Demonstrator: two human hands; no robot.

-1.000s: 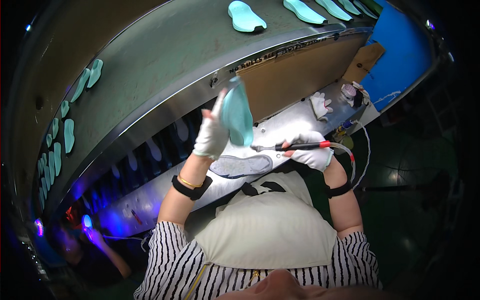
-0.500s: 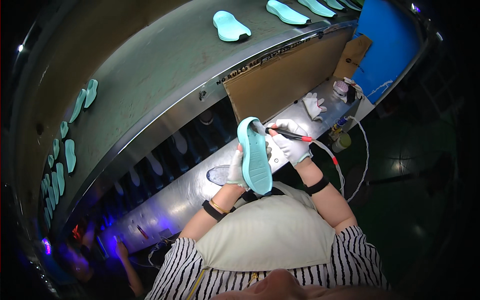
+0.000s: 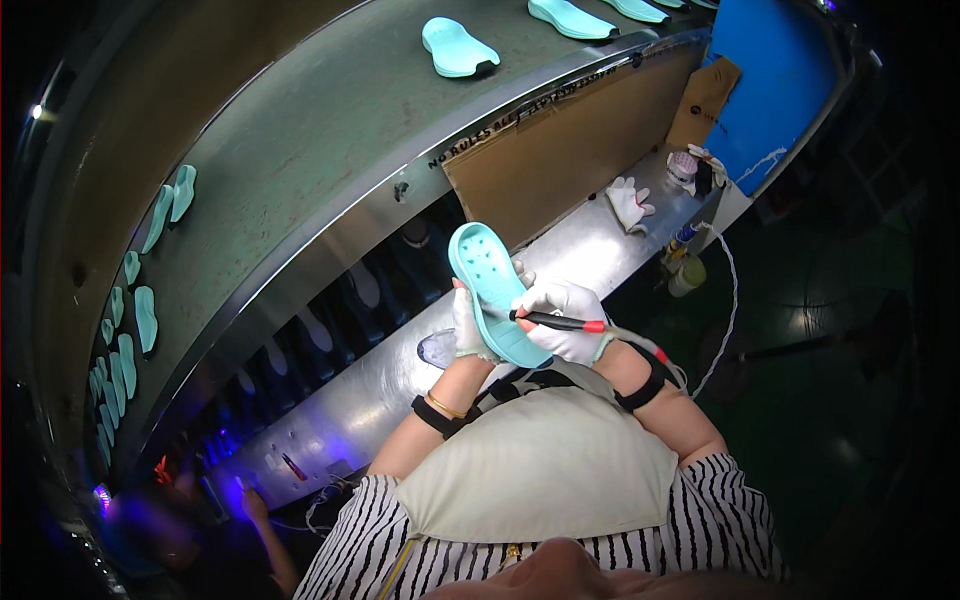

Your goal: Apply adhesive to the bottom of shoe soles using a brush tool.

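Observation:
In front of my chest I hold a turquoise shoe sole (image 3: 482, 265), its hollow side facing up and its long axis slanted. My left hand (image 3: 468, 328), in a white fingerless-tipped glove, grips it along the left edge, with some fingers hidden underneath. My right hand (image 3: 568, 308), also in a white glove, is closed round a black-handled brush (image 3: 560, 321) with red bands and a pale hose at its rear. The brush tip lies at the inside of the sole, about mid-length; its bristles barely show.
Beyond the metal bench (image 3: 390, 375) runs a green conveyor belt (image 3: 300, 140) carrying several turquoise soles. A dark clear-looking sole shape (image 3: 436, 348) lies on the bench, with a spare white glove (image 3: 629, 203) farther right. Cardboard (image 3: 580, 140) lines the back. A co-worker's arm (image 3: 265, 530) is at lower left.
The brush and my right hand have moved from the sole's far end down toward its middle. The sole has turned and tilted, so its holes at the far end now show.

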